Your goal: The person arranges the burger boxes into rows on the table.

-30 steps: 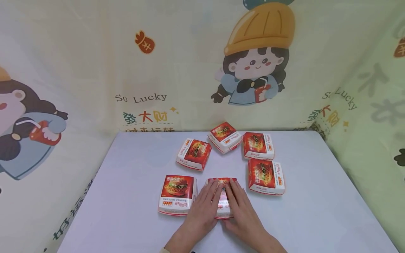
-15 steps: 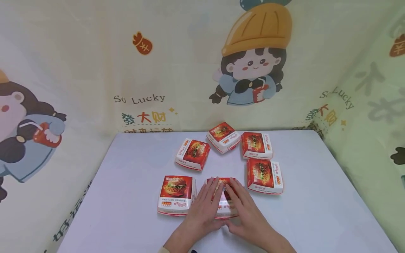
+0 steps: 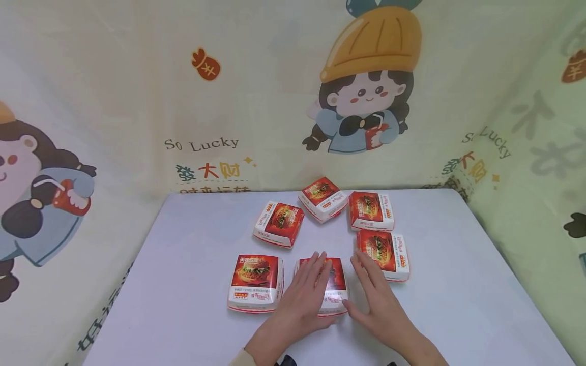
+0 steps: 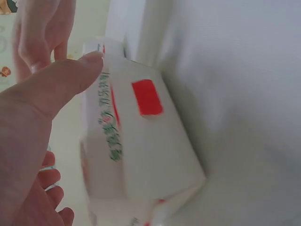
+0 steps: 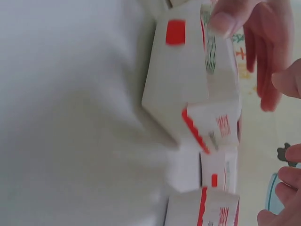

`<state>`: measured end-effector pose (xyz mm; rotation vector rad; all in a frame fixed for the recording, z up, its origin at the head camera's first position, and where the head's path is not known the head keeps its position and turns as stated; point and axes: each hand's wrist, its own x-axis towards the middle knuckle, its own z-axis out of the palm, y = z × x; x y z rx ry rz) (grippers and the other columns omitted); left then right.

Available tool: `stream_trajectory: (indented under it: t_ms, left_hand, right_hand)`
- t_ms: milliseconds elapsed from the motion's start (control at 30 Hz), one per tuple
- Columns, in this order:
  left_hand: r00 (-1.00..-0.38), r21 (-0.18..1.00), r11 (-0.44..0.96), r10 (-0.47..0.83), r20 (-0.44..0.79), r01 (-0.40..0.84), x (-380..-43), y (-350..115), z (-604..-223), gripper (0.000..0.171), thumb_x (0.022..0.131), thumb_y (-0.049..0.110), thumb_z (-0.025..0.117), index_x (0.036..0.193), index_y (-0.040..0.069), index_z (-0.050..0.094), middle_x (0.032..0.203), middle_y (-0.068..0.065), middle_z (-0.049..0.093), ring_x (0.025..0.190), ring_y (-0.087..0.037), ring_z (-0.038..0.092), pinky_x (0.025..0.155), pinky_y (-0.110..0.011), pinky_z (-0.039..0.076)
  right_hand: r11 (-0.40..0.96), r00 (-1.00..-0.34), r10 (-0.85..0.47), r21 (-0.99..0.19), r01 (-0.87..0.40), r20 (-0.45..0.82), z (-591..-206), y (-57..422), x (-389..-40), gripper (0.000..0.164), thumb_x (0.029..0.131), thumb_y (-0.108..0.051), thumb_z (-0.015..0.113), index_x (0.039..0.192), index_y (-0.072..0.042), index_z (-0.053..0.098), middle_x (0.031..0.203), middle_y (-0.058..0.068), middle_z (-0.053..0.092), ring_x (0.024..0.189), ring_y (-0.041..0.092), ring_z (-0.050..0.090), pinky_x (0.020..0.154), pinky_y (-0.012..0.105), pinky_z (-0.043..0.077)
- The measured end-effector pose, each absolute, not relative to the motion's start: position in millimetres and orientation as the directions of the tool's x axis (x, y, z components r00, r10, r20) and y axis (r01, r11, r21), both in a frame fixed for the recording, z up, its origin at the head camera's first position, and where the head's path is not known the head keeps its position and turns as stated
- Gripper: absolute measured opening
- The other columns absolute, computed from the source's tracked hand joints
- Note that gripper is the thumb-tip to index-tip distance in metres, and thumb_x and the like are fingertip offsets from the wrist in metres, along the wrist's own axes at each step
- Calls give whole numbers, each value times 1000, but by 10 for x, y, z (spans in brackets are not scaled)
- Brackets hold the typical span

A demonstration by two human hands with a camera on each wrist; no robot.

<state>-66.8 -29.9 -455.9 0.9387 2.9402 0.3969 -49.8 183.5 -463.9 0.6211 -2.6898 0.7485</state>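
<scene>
A red and white burger box (image 3: pixel 338 292), printed with a hamburger, sits shut at the front middle of the table. My left hand (image 3: pixel 302 297) lies over its left part with fingers straight, hiding some of the print. In the left wrist view, the left thumb (image 4: pixel 70 82) is against the edge of the box's white front side (image 4: pixel 155 146). Just right of the box hovers my right hand (image 3: pixel 382 305), fingers straight and spread, its thumb near the box's right front corner. Between the right hand's fingers there is nothing. A second burger box (image 3: pixel 255 282) stands close to the left.
Further burger boxes form a loose arc behind: one at back left (image 3: pixel 279 223), one tilted at back middle (image 3: pixel 323 198), one at back right (image 3: pixel 372 211), and one (image 3: pixel 384 254) beyond my right fingertips. A printed curtain (image 3: pixel 274 101) encloses the white table (image 3: pixel 183 284).
My right hand has lifted off the front middle box and moved right, apart from the left hand. The left hand stays over the box. The boxes keep their places.
</scene>
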Motion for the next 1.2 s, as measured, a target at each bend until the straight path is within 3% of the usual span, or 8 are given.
stream_trajectory:
  t_ms: [200,400,500,600,733,833,967,1200]
  left_hand:
    - [-808,267,773,588,39,576,-718,-167,-4481,111,80,63,72,160,12,14,168,-4,11,156,-23,7,125,-44,22]
    - [-798,277,765,602,10,581,-753,-58,-4430,109,82,62,70,160,14,10,169,-3,8,156,-21,5,125,-43,20]
    - [-790,270,757,613,21,594,-771,-5,-4395,108,84,63,67,160,14,9,169,-3,7,157,-21,4,125,-42,19]
    - [-782,248,751,622,45,612,-790,54,-4358,106,86,63,65,160,13,8,168,-4,8,156,-22,5,125,-41,20]
    - [-775,221,749,628,64,625,-810,145,-4321,105,87,61,65,160,12,8,168,-5,9,156,-23,6,125,-40,20]
    - [-775,194,754,629,59,627,-827,220,-4303,102,88,60,64,160,11,10,168,-5,9,156,-23,6,125,-39,20]
    - [-776,168,761,629,43,626,-860,313,-4279,98,90,56,64,160,11,12,168,-5,6,157,-22,3,125,-37,19]
    - [-771,175,755,635,42,632,-901,467,-4239,99,88,49,70,160,12,12,168,-4,8,156,-22,5,125,-37,20]
  right_hand:
    - [810,-889,-261,-415,-414,377,-4610,1954,-527,102,72,-24,87,156,-15,30,160,10,31,147,26,28,110,2,9]
    - [810,-876,-227,-417,-412,425,-4580,2108,-601,98,71,-17,87,154,-9,35,158,14,33,144,27,31,108,-1,11]
    - [833,-889,-193,-409,-372,415,-4542,2193,-651,101,69,-16,88,154,-9,34,159,13,32,145,27,30,108,9,19]
    - [844,-895,-173,-406,-350,412,-4513,2268,-697,101,68,-15,89,153,-7,35,158,15,32,145,31,29,108,31,39]
    - [844,-900,-156,-418,-336,408,-4507,2348,-748,97,68,-13,89,150,-1,38,157,18,32,144,36,29,93,58,49]
    - [845,-902,-149,-422,-328,404,-4511,2407,-775,97,68,-12,89,150,-1,37,158,18,31,144,37,28,92,60,49]
    - [849,-897,-157,-408,-336,412,-4526,2501,-813,101,67,-14,89,151,-2,36,158,19,31,145,38,28,94,62,48]
    - [849,-891,-180,-393,-354,416,-4618,2650,-868,103,66,-18,91,152,-3,36,158,19,30,144,37,28,119,30,24]
